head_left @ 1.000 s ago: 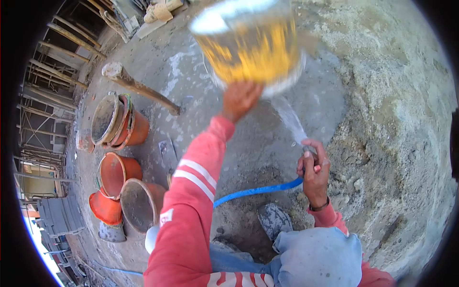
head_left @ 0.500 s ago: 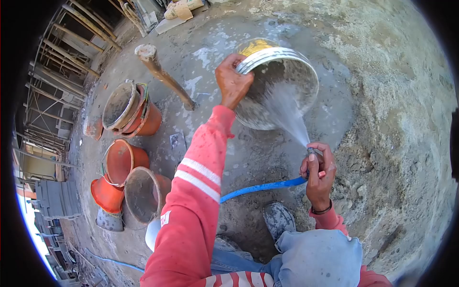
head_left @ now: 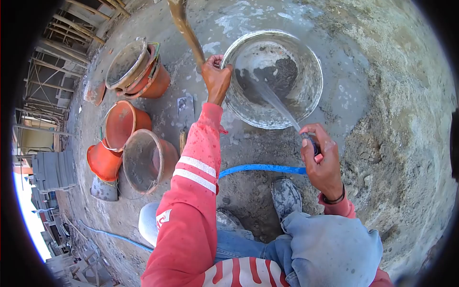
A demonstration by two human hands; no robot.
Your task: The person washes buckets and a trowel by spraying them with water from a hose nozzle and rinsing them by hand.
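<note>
A large pail (head_left: 310, 95) stands upright on the wet ground, its inside smeared with grey cement and dark wet residue at the bottom. My left hand (head_left: 216, 80) is closed on the pail's left rim. In my right hand (head_left: 324, 155) is a hose nozzle (head_left: 308, 141), fingers wrapped round it. A jet of water (head_left: 272, 98) runs from the nozzle into the pail. The blue hose (head_left: 263, 168) trails left from the nozzle and passes behind my left sleeve.
Several mud-stained orange buckets (head_left: 125, 125) stand or lie at left, some stacked (head_left: 158, 82). A wooden post (head_left: 187, 33) rises beside my left hand. A flat grey piece (head_left: 185, 106) lies near the buckets. Rough sandy ground (head_left: 397, 119) spreads at right; my shoes (head_left: 287, 196) are below.
The pail has gone from tilted on its side to upright, its opening now facing up. My left hand moved slightly left with the rim. The water jet looks narrower.
</note>
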